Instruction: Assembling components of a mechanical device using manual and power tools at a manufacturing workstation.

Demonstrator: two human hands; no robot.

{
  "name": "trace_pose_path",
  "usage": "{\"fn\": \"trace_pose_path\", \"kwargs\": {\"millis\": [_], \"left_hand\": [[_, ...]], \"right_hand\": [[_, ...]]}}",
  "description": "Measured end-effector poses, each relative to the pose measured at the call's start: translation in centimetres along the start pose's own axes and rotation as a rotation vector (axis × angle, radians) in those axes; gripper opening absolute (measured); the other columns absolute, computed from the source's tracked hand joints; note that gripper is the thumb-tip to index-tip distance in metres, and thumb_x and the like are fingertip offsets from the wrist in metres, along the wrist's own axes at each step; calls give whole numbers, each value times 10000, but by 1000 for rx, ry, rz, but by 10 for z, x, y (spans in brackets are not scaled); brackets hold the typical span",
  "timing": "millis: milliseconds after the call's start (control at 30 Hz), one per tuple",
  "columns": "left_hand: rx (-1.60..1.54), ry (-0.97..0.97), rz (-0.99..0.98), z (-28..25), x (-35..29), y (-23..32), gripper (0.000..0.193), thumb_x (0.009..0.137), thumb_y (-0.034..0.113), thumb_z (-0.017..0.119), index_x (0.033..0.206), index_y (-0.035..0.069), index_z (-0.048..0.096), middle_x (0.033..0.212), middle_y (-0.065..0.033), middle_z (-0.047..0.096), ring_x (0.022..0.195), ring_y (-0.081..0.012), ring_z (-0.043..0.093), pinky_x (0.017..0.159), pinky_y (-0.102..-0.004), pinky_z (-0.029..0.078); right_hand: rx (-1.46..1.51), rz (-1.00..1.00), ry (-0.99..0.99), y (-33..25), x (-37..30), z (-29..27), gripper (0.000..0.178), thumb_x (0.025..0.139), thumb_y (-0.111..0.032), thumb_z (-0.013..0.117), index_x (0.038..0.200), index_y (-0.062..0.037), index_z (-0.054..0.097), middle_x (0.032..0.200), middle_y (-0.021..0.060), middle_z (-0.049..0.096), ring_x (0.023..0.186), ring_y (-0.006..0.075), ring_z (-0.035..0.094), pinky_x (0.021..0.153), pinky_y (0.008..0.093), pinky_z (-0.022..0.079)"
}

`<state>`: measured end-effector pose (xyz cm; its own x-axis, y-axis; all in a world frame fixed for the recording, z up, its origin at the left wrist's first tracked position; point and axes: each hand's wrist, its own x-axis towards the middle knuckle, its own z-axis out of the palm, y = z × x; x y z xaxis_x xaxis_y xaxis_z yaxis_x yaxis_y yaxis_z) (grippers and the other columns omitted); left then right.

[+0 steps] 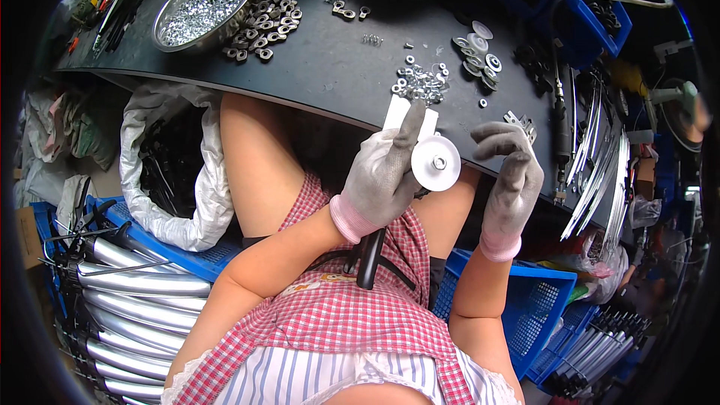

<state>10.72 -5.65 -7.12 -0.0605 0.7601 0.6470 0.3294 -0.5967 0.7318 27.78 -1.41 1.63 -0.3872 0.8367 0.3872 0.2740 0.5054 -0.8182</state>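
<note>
Gloved in grey and white, my left hand (382,172) wraps round an assembly above my lap. A round white plastic disc (437,164) with a metal piece at its centre faces up beside the fingers. White flat parts (397,114) stick out past the index finger, toward the table. Below the wrist a black tube (369,261) shows, seemingly of the same assembly; the joint between is hidden by the hand. My right hand (513,172), gloved alike, hovers to the right of the disc, fingers loosely bent and apart, with nothing visible in them.
On the dark table lie loose nuts (421,82), white plastic discs (478,52), metal links (266,26) and a spring (372,40). Metal bowls (204,15) of small hardware stand behind. A white sack (133,172) hangs left; blue crates (540,300) and silver tubes (139,307) flank me.
</note>
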Motion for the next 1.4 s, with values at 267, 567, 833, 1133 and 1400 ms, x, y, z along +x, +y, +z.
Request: {"fn": "trace_pose_path", "kwargs": {"millis": [267, 567, 833, 1133, 1400], "left_hand": [[-7, 25, 14, 4, -1, -1, 860, 807, -42, 559, 1545, -22, 118, 965, -195, 674, 807, -370, 669, 752, -428, 524], [108, -34, 52, -2, 0, 0, 884, 835, -2, 618, 1562, 47, 117, 1106, -190, 670, 978, -383, 673, 849, -444, 531], [-4, 22, 31, 3, 1, 0, 850, 835, 30, 672, 1547, 61, 208, 1088, -172, 685, 928, -365, 692, 836, -430, 545], [-138, 75, 35, 0, 9, 8, 800, 753, 437, 780, 1347, -10, 486, 990, -154, 693, 867, -335, 685, 800, -428, 525], [-115, 104, -1, -1, 10, 14, 677, 758, 385, 780, 1252, -8, 535, 948, -140, 703, 864, -314, 691, 798, -410, 523]], "right_hand": [[142, 90, 98, 1, -5, 0, 797, 944, -683, 405, 997, 57, 696, 1107, 172, 662, 845, 214, 630, 757, 316, 484], [33, -12, -186, -10, -2, 10, 507, 722, -161, 650, 1218, -57, 660, 1302, 193, 576, 1200, 353, 554, 1025, 442, 434], [-396, -177, -205, -31, 16, 2, 246, 692, -117, 777, 933, -116, 734, 1080, 104, 669, 1050, 304, 606, 894, 420, 473], [-400, -245, -293, -34, 27, -3, 225, 683, -113, 807, 892, -118, 724, 1008, 70, 672, 974, 288, 620, 855, 419, 473], [-388, -349, -362, -30, 36, -5, 260, 654, -97, 808, 901, -107, 726, 990, 54, 668, 937, 271, 621, 831, 407, 482]]}}
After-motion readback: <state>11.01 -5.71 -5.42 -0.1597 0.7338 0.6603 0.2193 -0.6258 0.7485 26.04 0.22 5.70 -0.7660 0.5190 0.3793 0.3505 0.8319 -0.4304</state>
